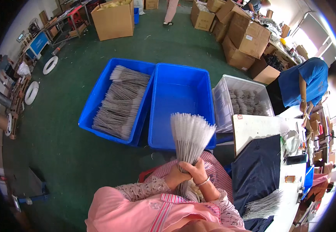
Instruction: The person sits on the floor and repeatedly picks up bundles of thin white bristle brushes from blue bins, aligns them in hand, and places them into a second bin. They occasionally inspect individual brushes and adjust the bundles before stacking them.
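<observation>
A thick bundle of thin wire brushes point(190, 136) with pale, fuzzy bristle ends stands nearly upright in front of my body. Both hands are wrapped around its wire stems. My left hand point(177, 177) grips the bundle from the left, a little lower down. From the right, my right hand point(197, 171) closes on it, thumb across the front. The stems' lower ends show partly beneath my hands, over my lap. Just beyond the bristles is a blue bin point(183, 71). Another blue bin point(89, 112), to its left, holds stacked layers of similar brushes.
A white crate point(223, 116) with more brushes stands right of the blue bins. The table point(249, 125) beside me bears dark cloth point(258, 162) and a loose brush pile point(264, 205). A co-worker in a blue shirt point(305, 79) bends over it. Cardboard boxes point(114, 21) stand farther off.
</observation>
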{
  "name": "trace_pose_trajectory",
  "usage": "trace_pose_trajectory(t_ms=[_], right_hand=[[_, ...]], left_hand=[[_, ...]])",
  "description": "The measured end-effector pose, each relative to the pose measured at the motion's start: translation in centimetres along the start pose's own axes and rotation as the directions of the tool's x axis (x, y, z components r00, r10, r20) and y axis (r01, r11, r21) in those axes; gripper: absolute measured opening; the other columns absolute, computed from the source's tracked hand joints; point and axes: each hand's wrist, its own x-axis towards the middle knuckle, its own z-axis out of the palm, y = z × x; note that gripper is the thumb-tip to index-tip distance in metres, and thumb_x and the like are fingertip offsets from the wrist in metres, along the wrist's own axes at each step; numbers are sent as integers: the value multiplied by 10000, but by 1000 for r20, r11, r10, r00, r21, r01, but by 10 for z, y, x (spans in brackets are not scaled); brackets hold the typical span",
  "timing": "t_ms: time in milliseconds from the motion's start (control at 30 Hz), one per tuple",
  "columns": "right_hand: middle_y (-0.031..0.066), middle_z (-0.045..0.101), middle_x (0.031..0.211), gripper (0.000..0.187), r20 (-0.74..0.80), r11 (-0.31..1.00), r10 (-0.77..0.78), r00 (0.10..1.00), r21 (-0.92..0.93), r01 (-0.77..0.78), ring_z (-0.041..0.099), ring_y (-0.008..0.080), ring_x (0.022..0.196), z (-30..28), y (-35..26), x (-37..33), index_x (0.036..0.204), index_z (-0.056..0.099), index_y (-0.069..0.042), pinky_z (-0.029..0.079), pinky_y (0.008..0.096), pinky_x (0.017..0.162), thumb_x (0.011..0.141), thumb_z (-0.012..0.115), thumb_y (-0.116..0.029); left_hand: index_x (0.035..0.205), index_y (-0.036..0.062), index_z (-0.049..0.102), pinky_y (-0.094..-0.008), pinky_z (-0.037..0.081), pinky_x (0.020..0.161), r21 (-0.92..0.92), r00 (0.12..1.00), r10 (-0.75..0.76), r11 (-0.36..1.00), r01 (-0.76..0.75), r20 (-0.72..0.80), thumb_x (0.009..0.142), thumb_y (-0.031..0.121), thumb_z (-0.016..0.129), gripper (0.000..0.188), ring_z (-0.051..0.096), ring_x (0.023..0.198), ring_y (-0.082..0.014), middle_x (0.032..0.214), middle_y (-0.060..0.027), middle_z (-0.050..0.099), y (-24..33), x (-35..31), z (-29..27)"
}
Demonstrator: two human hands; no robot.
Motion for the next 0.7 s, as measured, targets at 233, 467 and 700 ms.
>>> trace_pose_trajectory(t_ms=[233,467,700], right_hand=[[131,614,1113,686,81,855,181,980,480,-198,563,235,1049,24,51,81,1229,513,38,415,338,923,965,237,-532],[220,574,1167,717,188,478,-189,964,-840,258,536,377,1086,37,154,159,1270,483,-13,374,466,958,752,658,-477],[75,628,1079,483,335,236,216,917,-929,283,590,272,986,73,177,186,1164,551,-124,432,449,840,749,664,-344]], left_hand=[[968,43,587,-294,485,589,-434,957,-286,869,239,-46,723,57,635,249,588,684,-170,795,-57,589,8,36,-75],[862,-17,579,-328,493,533,-360,903,-313,912,199,-294,624,56,672,266,585,551,-201,699,-94,595,30,55,-192],[955,-52,533,-324,448,557,255,712,111,962,98,-693,527,1,635,443,539,621,-183,751,-80,570,52,98,-330]])
